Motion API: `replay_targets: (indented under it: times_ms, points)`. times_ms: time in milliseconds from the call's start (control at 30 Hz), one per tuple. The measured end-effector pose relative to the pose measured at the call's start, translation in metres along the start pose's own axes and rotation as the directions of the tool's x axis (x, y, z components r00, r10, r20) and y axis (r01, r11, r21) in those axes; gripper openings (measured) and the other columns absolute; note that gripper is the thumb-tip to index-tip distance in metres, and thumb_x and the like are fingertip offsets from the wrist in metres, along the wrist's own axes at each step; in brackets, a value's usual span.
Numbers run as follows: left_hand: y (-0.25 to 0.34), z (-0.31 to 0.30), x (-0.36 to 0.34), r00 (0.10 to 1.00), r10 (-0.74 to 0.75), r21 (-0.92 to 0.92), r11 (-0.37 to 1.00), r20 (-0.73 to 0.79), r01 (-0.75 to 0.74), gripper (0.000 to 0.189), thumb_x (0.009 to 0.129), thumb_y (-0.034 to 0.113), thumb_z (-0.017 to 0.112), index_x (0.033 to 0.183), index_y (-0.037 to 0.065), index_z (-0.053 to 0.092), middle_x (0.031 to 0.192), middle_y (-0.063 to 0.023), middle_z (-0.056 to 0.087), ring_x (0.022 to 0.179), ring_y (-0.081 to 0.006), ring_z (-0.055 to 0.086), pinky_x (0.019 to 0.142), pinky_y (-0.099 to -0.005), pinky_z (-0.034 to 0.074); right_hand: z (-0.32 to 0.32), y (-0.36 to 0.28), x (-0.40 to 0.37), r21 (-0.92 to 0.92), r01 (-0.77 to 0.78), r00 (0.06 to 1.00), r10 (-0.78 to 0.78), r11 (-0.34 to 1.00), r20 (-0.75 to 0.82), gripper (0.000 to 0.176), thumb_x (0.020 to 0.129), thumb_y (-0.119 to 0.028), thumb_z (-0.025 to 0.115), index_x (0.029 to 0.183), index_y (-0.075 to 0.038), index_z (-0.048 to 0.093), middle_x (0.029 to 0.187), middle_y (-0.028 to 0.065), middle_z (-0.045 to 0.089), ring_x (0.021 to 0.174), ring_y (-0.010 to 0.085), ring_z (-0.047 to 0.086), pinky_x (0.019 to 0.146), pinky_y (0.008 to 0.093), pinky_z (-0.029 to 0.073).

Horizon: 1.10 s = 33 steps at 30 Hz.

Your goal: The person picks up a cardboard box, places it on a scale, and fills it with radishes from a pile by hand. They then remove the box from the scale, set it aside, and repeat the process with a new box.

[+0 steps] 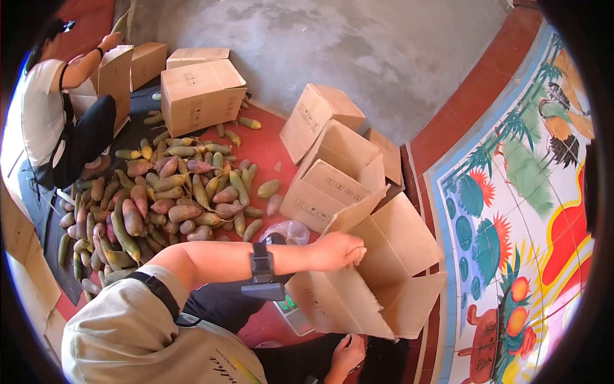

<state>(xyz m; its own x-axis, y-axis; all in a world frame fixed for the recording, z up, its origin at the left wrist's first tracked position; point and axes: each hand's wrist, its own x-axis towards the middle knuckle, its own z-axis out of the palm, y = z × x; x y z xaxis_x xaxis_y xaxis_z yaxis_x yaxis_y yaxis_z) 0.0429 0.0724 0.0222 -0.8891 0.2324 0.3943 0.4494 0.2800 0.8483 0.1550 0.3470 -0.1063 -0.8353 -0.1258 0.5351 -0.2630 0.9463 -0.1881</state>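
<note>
My left hand point(336, 251) is closed on the upper edge of an open cardboard box point(403, 237), its fingers wrapped over the flap. The box stands tilted in front of me with its flaps spread, and the part of the inside that shows is bare cardboard. Lower down, my right hand point(347, 354) rests near my dark-clothed leg with its fingers curled; what it holds, if anything, is hidden. A scale point(295, 318) with a lit green display sits partly under the box. A clear plastic bag point(291, 232) lies behind my left forearm.
A large pile of green and reddish root vegetables point(166, 198) covers the floor at left. More boxes stand behind it point(201, 96) and at centre right point(320, 121). A co-worker point(48, 115) crouches at upper left. A painted tile wall point(511, 211) borders the right.
</note>
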Motion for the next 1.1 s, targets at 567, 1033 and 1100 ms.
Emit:
replay_targets:
  times_ms: [567, 1033, 1100]
  points:
    - [-0.047, -0.058, -0.086, 0.881, 0.330, 0.424, 0.889, -0.339, -0.171, 0.034, 0.074, 0.012, 0.063, 0.106, 0.005, 0.055, 0.110, -0.0130, 0.056, 0.103, -0.0334, 0.053, 0.087, -0.0424, 0.044, -0.009, -0.011, 0.005, -0.060, 0.008, 1.000, -0.007, 0.998, 0.025, 0.014, 0.083, -0.015, 0.061, 0.084, -0.001, 0.063, 0.082, 0.0182, 0.063, 0.076, 0.0342, 0.060, 0.072, 0.0425, 0.049]
    - [-0.238, -0.115, -0.381, 0.399, -0.852, 0.648, 0.095, -0.340, 0.756, 0.033, 0.076, 0.027, 0.056, 0.104, 0.009, 0.060, 0.107, -0.0129, 0.058, 0.106, -0.0301, 0.052, 0.089, -0.0409, 0.043, -0.015, -0.033, 0.023, -0.081, 0.062, 0.992, -0.053, 0.995, 0.114, 0.015, 0.086, -0.012, 0.057, 0.083, 0.001, 0.063, 0.080, 0.0173, 0.062, 0.073, 0.0334, 0.060, 0.067, 0.0396, 0.050]
    - [-0.246, -0.111, -0.412, 0.308, -0.885, 0.656, 0.004, -0.349, 0.755, 0.033, 0.077, 0.028, 0.056, 0.104, 0.010, 0.060, 0.110, -0.0117, 0.057, 0.109, -0.0291, 0.051, 0.090, -0.0412, 0.042, -0.014, -0.033, 0.024, -0.089, 0.069, 0.988, -0.056, 0.994, 0.146, 0.016, 0.087, -0.012, 0.056, 0.083, 0.001, 0.063, 0.080, 0.0174, 0.062, 0.073, 0.0333, 0.060, 0.067, 0.0395, 0.050]
